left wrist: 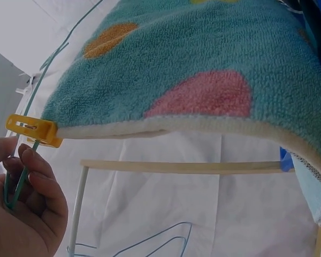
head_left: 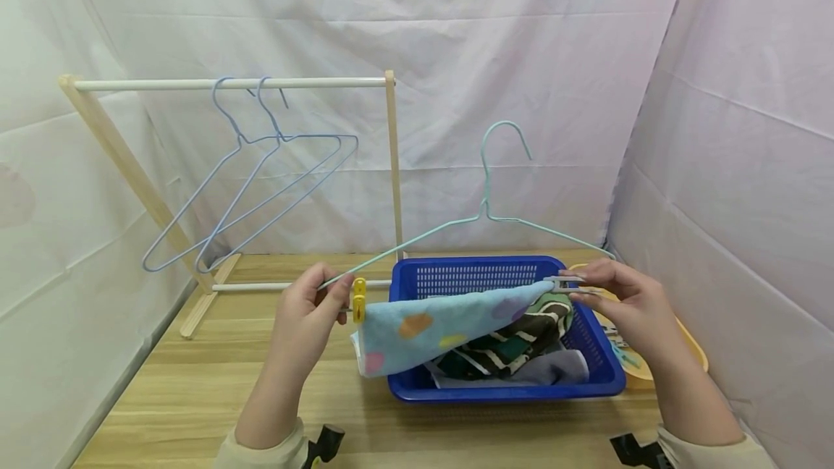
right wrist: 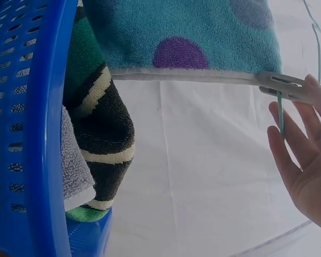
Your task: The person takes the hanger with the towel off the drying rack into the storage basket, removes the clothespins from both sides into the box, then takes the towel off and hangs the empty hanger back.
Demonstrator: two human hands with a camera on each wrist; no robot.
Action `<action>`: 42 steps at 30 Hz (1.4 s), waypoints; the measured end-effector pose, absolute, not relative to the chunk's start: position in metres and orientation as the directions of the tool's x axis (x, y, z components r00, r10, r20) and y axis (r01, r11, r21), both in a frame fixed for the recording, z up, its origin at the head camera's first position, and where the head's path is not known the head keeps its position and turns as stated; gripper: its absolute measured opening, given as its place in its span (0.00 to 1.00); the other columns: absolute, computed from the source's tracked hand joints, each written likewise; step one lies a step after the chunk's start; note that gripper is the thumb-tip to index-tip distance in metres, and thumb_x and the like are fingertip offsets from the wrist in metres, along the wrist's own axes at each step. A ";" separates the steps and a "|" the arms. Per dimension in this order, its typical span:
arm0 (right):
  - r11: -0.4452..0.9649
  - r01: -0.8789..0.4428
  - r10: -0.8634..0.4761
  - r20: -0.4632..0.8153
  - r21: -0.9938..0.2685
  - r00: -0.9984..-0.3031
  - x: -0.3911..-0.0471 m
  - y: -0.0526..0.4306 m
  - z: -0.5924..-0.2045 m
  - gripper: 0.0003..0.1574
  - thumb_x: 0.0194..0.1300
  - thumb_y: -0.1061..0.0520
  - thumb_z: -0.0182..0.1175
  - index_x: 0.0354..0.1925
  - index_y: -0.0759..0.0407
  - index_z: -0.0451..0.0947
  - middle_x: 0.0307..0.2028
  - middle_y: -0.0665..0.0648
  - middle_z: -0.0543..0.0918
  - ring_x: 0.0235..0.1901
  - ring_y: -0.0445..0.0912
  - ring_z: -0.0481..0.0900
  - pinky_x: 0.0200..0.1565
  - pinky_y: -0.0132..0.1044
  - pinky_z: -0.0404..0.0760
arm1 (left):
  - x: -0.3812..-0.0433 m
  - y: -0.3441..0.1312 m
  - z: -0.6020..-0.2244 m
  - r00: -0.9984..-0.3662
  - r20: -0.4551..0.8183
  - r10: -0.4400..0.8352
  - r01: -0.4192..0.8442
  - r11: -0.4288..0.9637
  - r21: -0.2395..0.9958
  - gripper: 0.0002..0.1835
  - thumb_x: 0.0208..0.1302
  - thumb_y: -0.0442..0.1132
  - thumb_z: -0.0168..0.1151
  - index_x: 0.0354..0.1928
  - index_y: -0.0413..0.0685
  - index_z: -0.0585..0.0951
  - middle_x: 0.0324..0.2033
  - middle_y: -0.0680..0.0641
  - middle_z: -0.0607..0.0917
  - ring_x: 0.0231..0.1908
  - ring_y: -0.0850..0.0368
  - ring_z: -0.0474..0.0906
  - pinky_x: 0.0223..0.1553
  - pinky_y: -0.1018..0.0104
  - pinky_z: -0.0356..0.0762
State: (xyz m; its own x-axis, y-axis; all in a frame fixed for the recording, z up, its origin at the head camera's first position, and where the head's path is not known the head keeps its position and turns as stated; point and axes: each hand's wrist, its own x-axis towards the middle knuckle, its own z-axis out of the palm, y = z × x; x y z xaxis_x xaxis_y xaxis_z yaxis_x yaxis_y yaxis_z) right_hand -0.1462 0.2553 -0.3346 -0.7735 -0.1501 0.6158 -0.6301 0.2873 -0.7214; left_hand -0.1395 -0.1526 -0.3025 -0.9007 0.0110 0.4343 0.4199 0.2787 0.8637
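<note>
My left hand grips the left end of a mint-green wire hanger, which stands hook-up between both hands. Just beside those fingers, a yellow clothespin clips one corner of a light blue spotted towel to the hanger's lower bar. At the opposite corner my right hand pinches a grey clothespin by its handles; its front end is on the towel's edge, and the hanger wire passes beside it. The towel hangs partly over a blue basket.
Inside the basket lie a dark striped cloth and a grey cloth. Behind it to the right sits a yellow tray with clothespins. At left, a wooden rack carries two blue hangers. White curtains surround the table.
</note>
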 end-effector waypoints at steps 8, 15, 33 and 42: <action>0.150 -0.613 -0.136 0.598 -0.776 -0.790 -0.145 0.257 -0.334 0.12 0.53 0.84 0.61 0.33 0.73 0.78 0.40 0.57 0.85 0.45 0.45 0.83 0.42 0.30 0.81 | -0.140 -0.154 -0.304 -0.886 0.464 -0.012 0.449 0.239 0.861 0.12 0.69 0.32 0.59 0.27 0.36 0.72 0.22 0.47 0.75 0.21 0.59 0.74 0.23 0.69 0.78; 0.000 -0.594 -0.122 0.589 -0.805 -0.799 -0.142 0.258 -0.332 0.11 0.54 0.85 0.59 0.34 0.77 0.76 0.41 0.60 0.84 0.44 0.47 0.85 0.39 0.33 0.83 | -0.141 -0.155 -0.305 -0.896 0.442 -0.041 0.422 0.229 0.877 0.12 0.69 0.32 0.60 0.26 0.37 0.72 0.21 0.45 0.75 0.22 0.58 0.75 0.24 0.67 0.80; -0.033 -0.578 -0.008 0.579 -0.815 -0.815 -0.138 0.271 -0.335 0.16 0.55 0.86 0.56 0.37 0.72 0.79 0.41 0.57 0.81 0.40 0.42 0.82 0.39 0.30 0.82 | -0.143 -0.155 -0.307 -0.881 0.466 -0.081 0.433 0.258 0.864 0.13 0.68 0.34 0.61 0.26 0.37 0.72 0.20 0.45 0.76 0.20 0.57 0.75 0.24 0.66 0.80; -0.057 -0.559 0.017 0.559 -0.827 -0.829 -0.136 0.286 -0.347 0.14 0.54 0.87 0.55 0.38 0.79 0.74 0.41 0.57 0.82 0.42 0.44 0.84 0.40 0.32 0.82 | -0.148 -0.152 -0.305 -0.870 0.479 -0.121 0.436 0.267 0.860 0.13 0.70 0.36 0.60 0.27 0.38 0.73 0.21 0.46 0.76 0.19 0.58 0.75 0.24 0.68 0.79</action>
State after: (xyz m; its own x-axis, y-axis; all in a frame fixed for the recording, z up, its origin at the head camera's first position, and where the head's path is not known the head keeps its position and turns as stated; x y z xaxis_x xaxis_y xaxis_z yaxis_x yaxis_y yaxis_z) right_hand -0.1356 0.2863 -0.3470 -0.8293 0.0168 0.5586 -0.5586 -0.0571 -0.8275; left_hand -0.1478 -0.1523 -0.3049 -0.8696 -0.1212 0.4786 0.4359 0.2669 0.8595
